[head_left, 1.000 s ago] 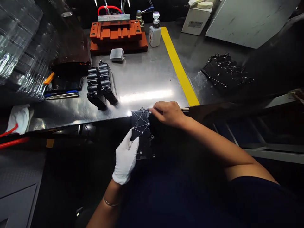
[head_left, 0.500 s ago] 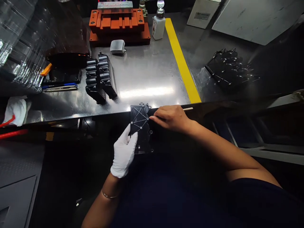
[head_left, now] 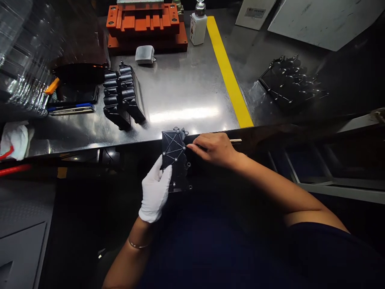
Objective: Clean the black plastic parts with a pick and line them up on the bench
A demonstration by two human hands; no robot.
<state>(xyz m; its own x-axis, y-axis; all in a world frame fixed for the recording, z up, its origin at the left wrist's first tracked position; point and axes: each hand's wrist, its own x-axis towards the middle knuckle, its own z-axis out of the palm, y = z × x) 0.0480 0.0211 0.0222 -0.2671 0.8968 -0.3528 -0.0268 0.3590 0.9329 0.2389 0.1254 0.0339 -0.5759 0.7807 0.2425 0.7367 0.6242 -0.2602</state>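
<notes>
My left hand (head_left: 154, 192), in a white glove, grips a black ribbed plastic housing (head_left: 174, 150) by its left side, thumb on its face. The housing has crossed ribs, metal-coloured round points and small eyelets along its right edge. It is held at the bench's front edge. My bare right hand (head_left: 215, 148) is closed around a thin pale stick (head_left: 236, 140), whose back end sticks out to the right. Its fingertips are at the housing's right edge, and the stick's front end is hidden there.
On the metal bench (head_left: 186, 88) stand two black ribbed parts (head_left: 124, 94), a small grey block (head_left: 144, 54), an orange-red fixture (head_left: 144, 28) and a white pump bottle (head_left: 198, 28). Yellow tape (head_left: 230, 74) crosses the bench. More black parts (head_left: 291, 80) lie right, clear plastic trays (head_left: 24, 60) left.
The view has shifted slightly, so the bench items appear a little further left and up. Both hands keep their holds, and the right fingertips stay by the housing's right edge.
</notes>
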